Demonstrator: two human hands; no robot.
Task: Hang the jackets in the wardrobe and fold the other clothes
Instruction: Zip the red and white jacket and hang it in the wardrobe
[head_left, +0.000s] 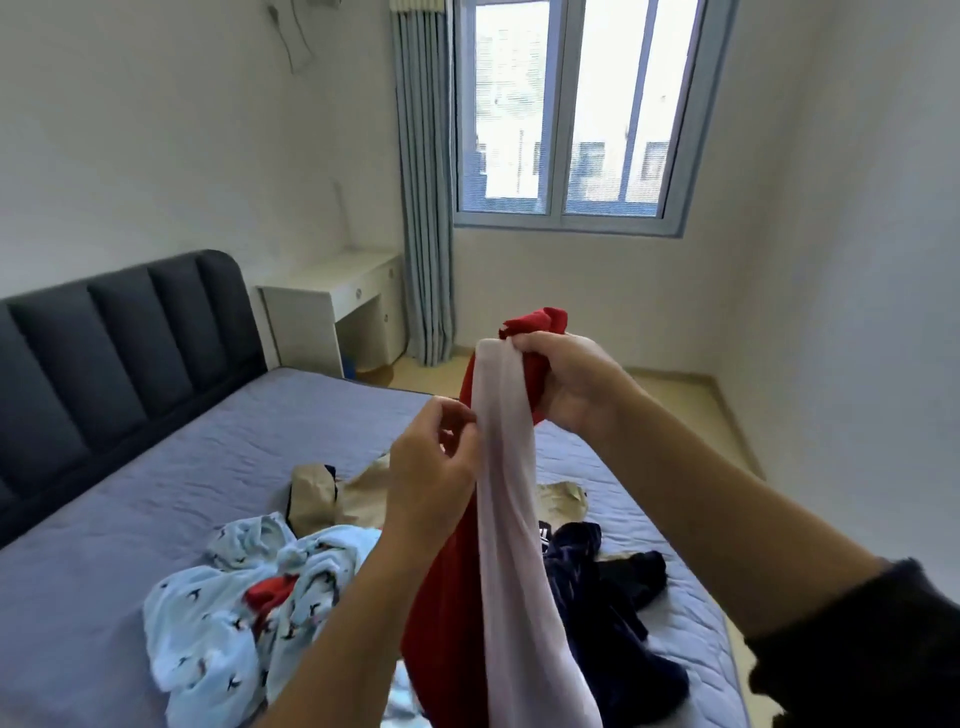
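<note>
I hold a red garment (441, 634) with a pale pink-white part (511, 519) up above the bed. My right hand (569, 382) grips its bunched top, where red cloth sticks out above the fingers. Lower and to the left, my left hand (434, 475) pinches the edge of the pale part. The garment hangs down between my forearms. On the bed lie a light blue printed garment (218, 623), a beige garment (358, 493) and a dark navy garment (613, 618).
The bed (130, 499) has a purple-grey cover and a dark padded headboard (114, 332). A white desk (332, 306) stands in the far corner beside a striped curtain (423, 208) and a window (566, 109). A strip of wooden floor (691, 400) runs right of the bed.
</note>
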